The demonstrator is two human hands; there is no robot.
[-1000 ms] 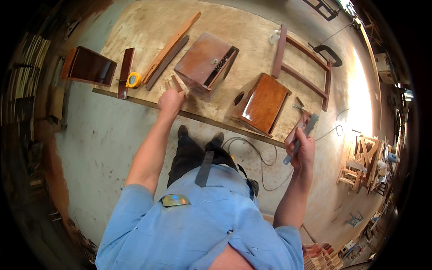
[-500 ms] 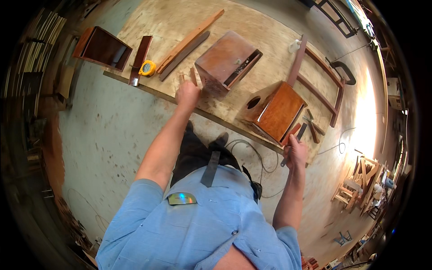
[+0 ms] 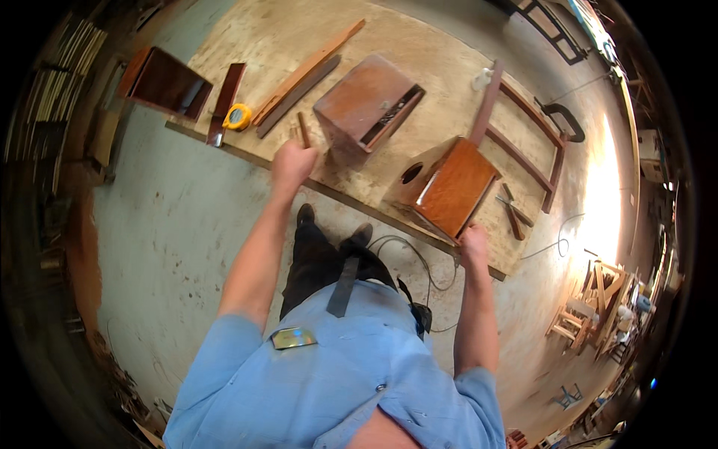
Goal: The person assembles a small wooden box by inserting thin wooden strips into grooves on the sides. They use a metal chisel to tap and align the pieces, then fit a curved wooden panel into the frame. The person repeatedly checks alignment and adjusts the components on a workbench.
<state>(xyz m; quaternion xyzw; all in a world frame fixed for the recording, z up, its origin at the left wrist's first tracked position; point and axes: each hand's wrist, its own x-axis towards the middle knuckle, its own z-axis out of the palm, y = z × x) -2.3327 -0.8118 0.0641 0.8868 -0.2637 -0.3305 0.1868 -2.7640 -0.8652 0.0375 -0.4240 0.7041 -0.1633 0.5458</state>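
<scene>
Right hand [image 3: 473, 245] nearer, at tabletop [image 3: 426, 56] near edge | orange-brown box [image 3: 458, 187] inward-left, long axis inward | right grip hidden, can't tell | left hand [image 3: 293, 165] clasping 1 stick [image 3: 303, 129]

The single wide fisheye view looks steeply down from the person's head, the shirt [image 3: 336, 382] nearest at its lower edge. It faces out past the left hand [image 3: 292, 163] and right hand [image 3: 473, 245] to the tabletop [image 3: 441, 93], farther off.
</scene>
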